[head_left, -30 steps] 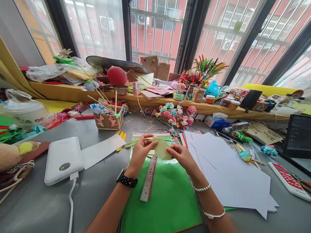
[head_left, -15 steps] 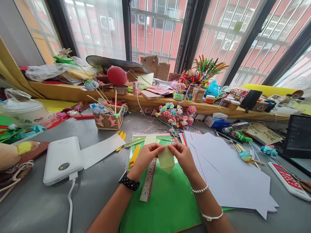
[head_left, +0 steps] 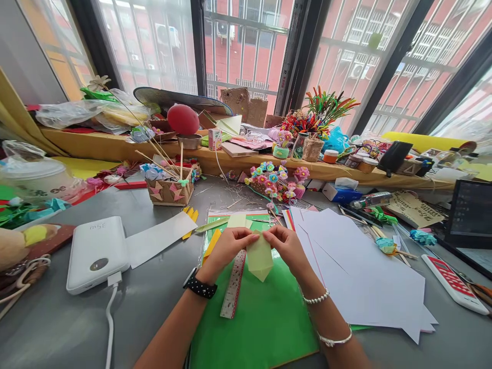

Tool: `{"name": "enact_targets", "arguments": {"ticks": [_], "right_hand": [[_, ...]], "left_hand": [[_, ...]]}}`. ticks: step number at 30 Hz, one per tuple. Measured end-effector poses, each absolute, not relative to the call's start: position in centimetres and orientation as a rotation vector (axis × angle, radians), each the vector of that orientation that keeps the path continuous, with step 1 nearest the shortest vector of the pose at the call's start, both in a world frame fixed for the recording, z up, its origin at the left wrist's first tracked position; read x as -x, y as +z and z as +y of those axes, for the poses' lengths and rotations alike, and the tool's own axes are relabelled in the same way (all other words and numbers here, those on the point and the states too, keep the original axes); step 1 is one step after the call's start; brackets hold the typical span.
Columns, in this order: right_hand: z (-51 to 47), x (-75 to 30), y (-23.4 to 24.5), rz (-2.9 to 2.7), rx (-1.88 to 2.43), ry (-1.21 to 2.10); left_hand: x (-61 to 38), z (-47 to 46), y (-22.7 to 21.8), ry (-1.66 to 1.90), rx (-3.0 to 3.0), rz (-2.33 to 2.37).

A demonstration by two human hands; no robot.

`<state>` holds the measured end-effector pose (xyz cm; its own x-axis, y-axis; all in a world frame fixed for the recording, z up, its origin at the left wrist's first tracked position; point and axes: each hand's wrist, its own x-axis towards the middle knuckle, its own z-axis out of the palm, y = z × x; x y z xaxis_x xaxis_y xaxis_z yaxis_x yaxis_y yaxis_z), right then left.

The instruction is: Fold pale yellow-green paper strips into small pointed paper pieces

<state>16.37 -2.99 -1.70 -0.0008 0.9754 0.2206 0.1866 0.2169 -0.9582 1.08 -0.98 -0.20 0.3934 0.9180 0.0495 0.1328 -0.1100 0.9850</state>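
A small pale yellow-green sheet of paper (head_left: 260,260), with a pointed lower end, hangs between my hands. My left hand (head_left: 236,249) pinches its top left corner between thumb and fingers. At the top right corner, my right hand (head_left: 283,247) grips it the same way. Below lies a bright green sheet (head_left: 253,328) on the desk. A patterned ruler (head_left: 233,287) with a red edge rests on that sheet, just beneath my left hand. Behind my hands are another pale green paper strip (head_left: 237,220) and scissors (head_left: 272,221), partly hidden.
White paper sheets (head_left: 369,277) are stacked on the right, by a red-and-white calculator (head_left: 455,282). On the left sit a white power bank (head_left: 98,251) and a cardboard basket (head_left: 169,192). Craft flowers (head_left: 271,179) stand behind, before a crowded window ledge (head_left: 238,163).
The paper's pointed lower end has swung slightly down and toward me, showing more of its face. Both hands keep their pinch. The view has shifted slightly.
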Motion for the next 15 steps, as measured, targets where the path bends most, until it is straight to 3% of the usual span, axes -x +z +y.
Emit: {"name": "enact_targets", "arguments": {"ticks": [15], "right_hand": [[-3.36, -16.35, -0.97, -1.564, 1.185, 0.871]], "left_hand": [[-1.18, -1.21, -0.21, 0.756, -1.528, 0.917]]}}
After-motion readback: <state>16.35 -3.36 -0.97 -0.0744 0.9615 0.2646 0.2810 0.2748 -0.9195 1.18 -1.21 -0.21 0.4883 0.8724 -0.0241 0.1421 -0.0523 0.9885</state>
